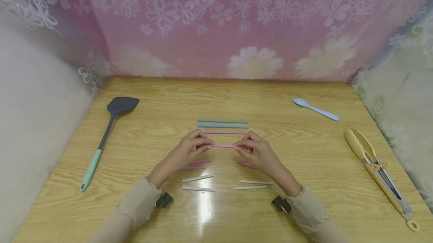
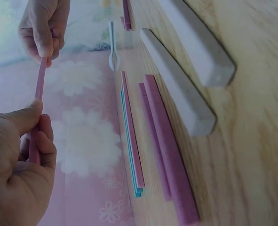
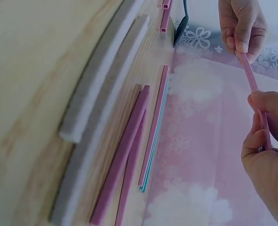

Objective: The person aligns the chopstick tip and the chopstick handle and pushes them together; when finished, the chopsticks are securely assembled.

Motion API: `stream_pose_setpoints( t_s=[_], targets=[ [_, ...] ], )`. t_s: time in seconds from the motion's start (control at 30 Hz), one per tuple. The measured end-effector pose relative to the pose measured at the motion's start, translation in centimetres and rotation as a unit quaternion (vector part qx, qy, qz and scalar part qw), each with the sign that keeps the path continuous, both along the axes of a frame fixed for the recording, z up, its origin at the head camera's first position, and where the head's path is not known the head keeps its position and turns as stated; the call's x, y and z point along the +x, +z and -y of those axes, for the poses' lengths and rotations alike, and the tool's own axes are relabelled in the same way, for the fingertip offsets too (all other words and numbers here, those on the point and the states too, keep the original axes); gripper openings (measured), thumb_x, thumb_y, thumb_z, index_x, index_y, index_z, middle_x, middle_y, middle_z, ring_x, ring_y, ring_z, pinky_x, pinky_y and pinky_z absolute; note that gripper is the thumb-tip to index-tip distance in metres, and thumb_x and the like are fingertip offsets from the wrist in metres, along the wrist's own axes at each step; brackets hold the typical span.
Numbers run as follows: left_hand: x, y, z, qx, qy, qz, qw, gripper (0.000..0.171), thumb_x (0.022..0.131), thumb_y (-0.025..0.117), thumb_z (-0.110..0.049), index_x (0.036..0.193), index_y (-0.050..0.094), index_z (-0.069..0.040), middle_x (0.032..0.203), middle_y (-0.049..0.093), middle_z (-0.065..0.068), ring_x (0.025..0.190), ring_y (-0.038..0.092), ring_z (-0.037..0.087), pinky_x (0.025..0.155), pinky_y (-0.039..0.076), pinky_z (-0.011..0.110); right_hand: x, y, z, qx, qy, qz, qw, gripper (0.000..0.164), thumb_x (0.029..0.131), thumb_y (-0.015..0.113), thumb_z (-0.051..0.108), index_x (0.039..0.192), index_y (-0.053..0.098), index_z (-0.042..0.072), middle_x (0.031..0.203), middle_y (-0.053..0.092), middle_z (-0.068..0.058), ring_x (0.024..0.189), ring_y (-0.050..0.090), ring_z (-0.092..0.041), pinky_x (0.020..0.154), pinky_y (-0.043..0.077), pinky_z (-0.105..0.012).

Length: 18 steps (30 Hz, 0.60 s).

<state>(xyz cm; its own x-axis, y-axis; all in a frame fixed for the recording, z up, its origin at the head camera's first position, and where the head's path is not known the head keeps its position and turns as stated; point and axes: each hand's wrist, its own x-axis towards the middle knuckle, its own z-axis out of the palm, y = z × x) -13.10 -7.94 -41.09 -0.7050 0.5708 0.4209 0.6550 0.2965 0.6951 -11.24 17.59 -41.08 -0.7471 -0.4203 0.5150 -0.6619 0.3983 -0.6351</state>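
Between them, both hands hold one slim pink stick point(image 1: 223, 145) level above the table. My left hand point(image 1: 187, 148) pinches its left end between thumb and fingers; my right hand point(image 1: 259, 152) pinches the right end the same way. In the left wrist view, the stick point(image 2: 40, 82) runs from one hand to the other, raised off the wood. Just beyond the hands lie a long pink stick point(image 1: 224, 132) and two parallel blue sticks point(image 1: 222, 126). Shorter pink sticks lie under the left hand point(image 3: 244, 28) and the right hand point(image 2: 42, 28), partly hidden in the head view.
Nearer me, two white sticks point(image 1: 199, 189) lie at left and two more white sticks point(image 1: 249, 188) at right. A spatula point(image 1: 108, 134) lies far left. A light blue spoon point(image 1: 316, 109) and yellow-tipped tongs point(image 1: 375, 169) are at right. A pink floral curtain point(image 1: 203, 29) hangs behind the table.
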Motion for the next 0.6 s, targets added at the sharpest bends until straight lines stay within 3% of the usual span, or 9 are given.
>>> stream_pose_setpoints(
  t_s=[0.23,0.47,0.6],
  targets=[
    [-0.2,0.0,0.3,-0.011,0.01,0.025,0.9996,0.015,0.087,0.065,0.0,0.101,0.071,0.001,0.094,0.058,0.007,0.075,0.049,0.011,0.06,0.045,0.02,-0.3,0.5,0.2,0.031,-0.012,-0.002,0.999,0.012,0.077,0.072,-0.007,0.088,0.071,-0.001,0.081,0.056,-0.003,0.063,0.042,-0.006,0.051,0.039,-0.016],
    [-0.7,-0.1,0.4,-0.017,0.016,0.063,0.9978,0.024,0.087,0.065,-0.001,0.11,0.066,0.004,0.105,0.063,0.013,0.089,0.061,0.021,0.077,0.054,0.022,-0.7,0.6,-0.5,0.054,-0.004,0.082,0.995,0.026,0.08,0.059,-0.014,0.101,0.071,-0.004,0.088,0.054,-0.005,0.072,0.045,-0.01,0.057,0.043,-0.019],
    [-0.8,-0.4,0.9,-0.024,0.039,0.096,0.9943,0.026,0.088,0.065,-0.001,0.113,0.065,0.004,0.11,0.064,0.013,0.093,0.062,0.022,0.084,0.053,0.026,-0.9,0.0,-0.9,0.068,-0.027,0.113,0.991,0.026,0.082,0.06,-0.012,0.103,0.071,-0.003,0.089,0.055,-0.006,0.072,0.047,-0.009,0.055,0.043,-0.018]
  ],
)
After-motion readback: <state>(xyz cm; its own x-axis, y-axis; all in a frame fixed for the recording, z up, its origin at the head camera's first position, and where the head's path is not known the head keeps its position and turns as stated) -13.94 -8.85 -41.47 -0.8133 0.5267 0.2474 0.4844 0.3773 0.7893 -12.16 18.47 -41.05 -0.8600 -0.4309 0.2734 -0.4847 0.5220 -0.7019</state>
